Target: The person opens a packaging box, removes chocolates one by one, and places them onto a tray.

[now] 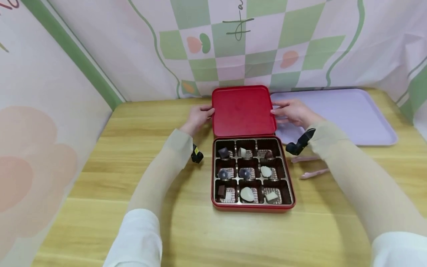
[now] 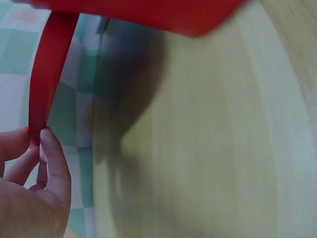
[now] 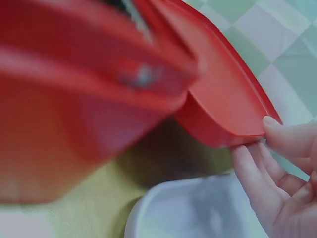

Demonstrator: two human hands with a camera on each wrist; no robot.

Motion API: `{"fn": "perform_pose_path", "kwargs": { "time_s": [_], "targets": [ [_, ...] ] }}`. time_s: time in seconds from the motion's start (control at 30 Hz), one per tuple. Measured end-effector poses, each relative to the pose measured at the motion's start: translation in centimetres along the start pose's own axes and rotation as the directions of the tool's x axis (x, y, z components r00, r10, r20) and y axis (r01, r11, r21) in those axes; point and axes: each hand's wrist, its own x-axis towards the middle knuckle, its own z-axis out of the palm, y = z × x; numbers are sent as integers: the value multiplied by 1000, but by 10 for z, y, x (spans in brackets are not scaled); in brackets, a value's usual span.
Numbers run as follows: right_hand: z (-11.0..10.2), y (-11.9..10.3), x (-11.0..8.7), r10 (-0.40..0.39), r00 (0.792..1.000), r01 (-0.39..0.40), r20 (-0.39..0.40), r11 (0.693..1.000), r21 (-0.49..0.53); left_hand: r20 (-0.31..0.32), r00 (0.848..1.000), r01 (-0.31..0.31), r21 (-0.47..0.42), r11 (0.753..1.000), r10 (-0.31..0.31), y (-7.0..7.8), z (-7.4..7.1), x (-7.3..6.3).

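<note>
A red tin box stands on the wooden table with its red lid swung back behind it, tilted. My left hand pinches the lid's left side edge between thumb and fingers, as the left wrist view also shows. At the opposite edge, my right hand grips the lid with the thumb on its inner face and fingers beneath. Inside the box, a divided insert holds several chocolates, among them a dark round one, a white oval one and a dark square one, each in its own compartment.
A pale purple tray lies at the back right, partly behind my right hand. Between the box and my right forearm lie pink tongs, partly hidden by the arm. A checked cloth backdrop hangs close behind the lid.
</note>
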Motion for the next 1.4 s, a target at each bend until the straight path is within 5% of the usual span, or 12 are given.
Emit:
{"fn": "perform_pose_path", "kwargs": {
  "time_s": [0.2, 0.27, 0.4, 0.47, 0.7, 0.83, 0.93, 1.03, 1.13, 1.2, 1.33, 1.4],
  "targets": [
    [2, 6, 7, 24, 999, -23, 22, 998, -66, 59, 998, 17, 20, 1000, -18, -28, -11, 39],
    [4, 7, 7, 29, 999, -26, 24, 996, -85, 60, 998, 16, 88, 996, -21, -30, -10, 38],
    [5, 6, 7, 45, 999, -42, 16, 989, -140, 39, 996, 66, 250, 966, -79, -10, -4, 10],
    [5, 3, 8, 46, 999, -44, 10, 985, -167, 75, 996, 34, 230, 973, -52, -22, -7, 27],
    [4, -6, 9, 58, 998, -53, 27, 987, -153, 85, 993, 71, 160, 984, -85, -93, -18, 142],
    [6, -6, 8, 79, 996, -72, 50, 989, -127, 143, 988, 35, 106, 994, -50, -132, -28, 181],
    [8, -5, 9, 86, 994, -78, 63, 990, -120, 132, 989, 50, 145, 988, -69, -131, -28, 172],
    [9, -4, 9, 83, 994, -74, 66, 988, -134, 96, 989, 89, 208, 974, -111, -104, -23, 133],
    [8, -3, 9, 64, 996, -54, 58, 986, -161, 94, 993, 55, 203, 978, -75, -89, -20, 110],
    [7, -4, 9, 53, 997, -43, 53, 982, -182, 84, 993, 61, 201, 978, -79, -82, -19, 101],
    [5, -6, 8, 41, 998, -28, 49, 970, -243, 97, 995, 14, 169, 985, -31, -89, -21, 108],
    [5, -9, 6, 21, 999, -10, 35, 956, -293, 95, 995, 20, 207, 978, -40, -73, -21, 88]
  ]
}}
